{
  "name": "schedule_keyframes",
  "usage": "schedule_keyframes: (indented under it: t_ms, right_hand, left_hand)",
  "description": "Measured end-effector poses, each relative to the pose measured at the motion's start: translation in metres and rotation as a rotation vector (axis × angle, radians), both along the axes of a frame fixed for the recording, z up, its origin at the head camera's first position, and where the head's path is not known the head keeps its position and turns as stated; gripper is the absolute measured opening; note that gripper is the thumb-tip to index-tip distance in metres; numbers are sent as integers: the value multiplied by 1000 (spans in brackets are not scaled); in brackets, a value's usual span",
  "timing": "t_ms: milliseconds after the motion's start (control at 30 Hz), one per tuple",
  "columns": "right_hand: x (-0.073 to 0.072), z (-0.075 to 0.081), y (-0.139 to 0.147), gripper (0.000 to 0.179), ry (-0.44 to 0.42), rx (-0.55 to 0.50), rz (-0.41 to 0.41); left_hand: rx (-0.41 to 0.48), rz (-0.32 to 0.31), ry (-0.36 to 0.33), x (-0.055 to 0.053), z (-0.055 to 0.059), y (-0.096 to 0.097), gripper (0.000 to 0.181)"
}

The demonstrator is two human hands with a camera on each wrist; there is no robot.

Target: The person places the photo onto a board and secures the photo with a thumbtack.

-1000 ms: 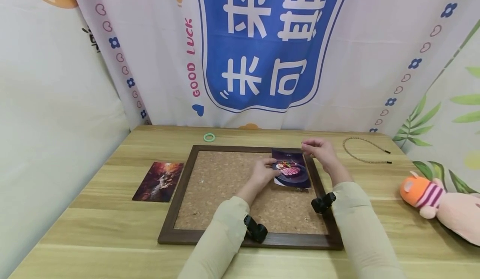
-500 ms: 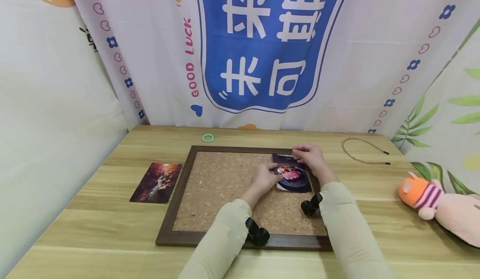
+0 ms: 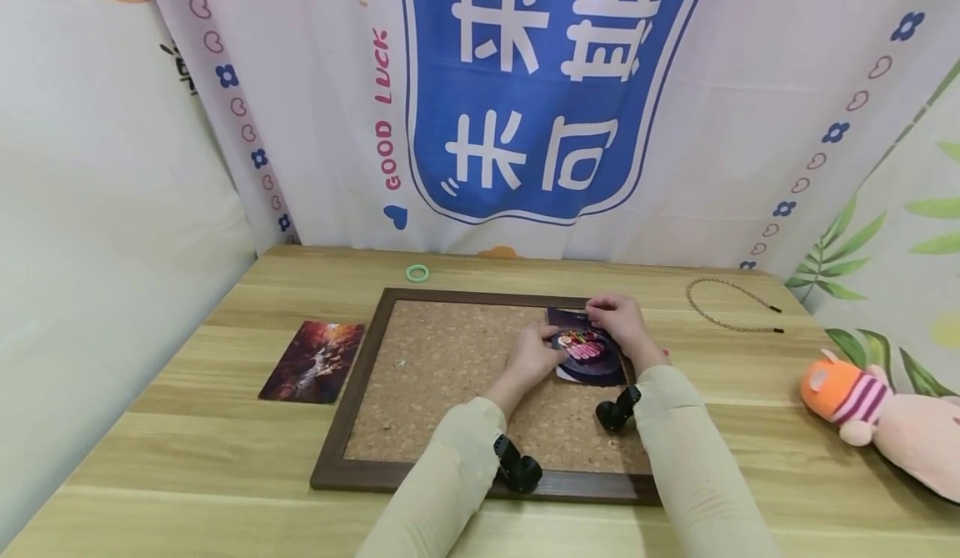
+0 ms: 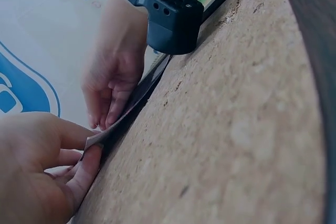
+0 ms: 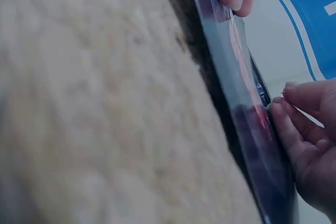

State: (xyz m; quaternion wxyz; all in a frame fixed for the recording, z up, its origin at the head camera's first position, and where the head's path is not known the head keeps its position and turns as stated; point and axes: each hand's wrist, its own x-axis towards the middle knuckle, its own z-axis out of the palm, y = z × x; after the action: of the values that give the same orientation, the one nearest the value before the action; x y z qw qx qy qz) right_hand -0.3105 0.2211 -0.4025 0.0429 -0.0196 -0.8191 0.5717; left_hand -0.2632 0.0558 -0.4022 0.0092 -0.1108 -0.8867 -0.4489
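A photo print of a plated dish (image 3: 588,368) lies over the upper right part of a cork board (image 3: 450,383) with a dark brown frame. My left hand (image 3: 531,358) pinches the print's left edge between thumb and fingers; the edge bends up from the cork in the left wrist view. At the print's top right corner, my right hand (image 3: 621,323) pinches a tiny pin-like thing (image 5: 284,93), mostly hidden by the fingertips. Its fingertips are right at the print's upper edge.
A second print with red and dark tones (image 3: 315,364) lies left of the board. Behind the board is a green ring (image 3: 417,273). A braided headband (image 3: 708,316) and a plush toy (image 3: 862,399) lie to the right. A printed curtain hangs behind the table.
My right hand has moved left and slightly down, onto the print's top right corner. The print has come down flatter on the board, with my left hand still holding its left edge.
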Motion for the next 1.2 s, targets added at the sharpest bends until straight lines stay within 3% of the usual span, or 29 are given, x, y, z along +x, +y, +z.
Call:
schedule_keyframes:
  t_ms: [200,333,500,667,800,900,1033,1200]
  right_hand:
    - [0,-5,0,19,59,193,-41]
    - [-1,-7,-1,18,99,257,-50]
    - [-1,-8,0,18,95,296,-45]
    - [0,-7,0,18,75,289,-42]
    - [0,-7,-2,19,59,276,-42]
    - [-1,-7,-3,19,43,275,-47]
    - [-2,-8,-2,20,37,279,-53]
    - [-1,-8,0,20,31,280,-45]
  left_hand:
    - [-151,-15,106,0,-2,2,43]
    - [-226,-15,118,-1,-3,3,42]
    - [-264,-31,74,-1,-1,3,42]
    - [-265,-45,77,0,2,2,42]
    - [-250,-22,87,1,3,-1,39]
    - [-308,-9,150,0,3,-4,41]
    - [-444,-99,165,-3,1,-8,58]
    - [-542,-264,66,-6,-1,-11,67]
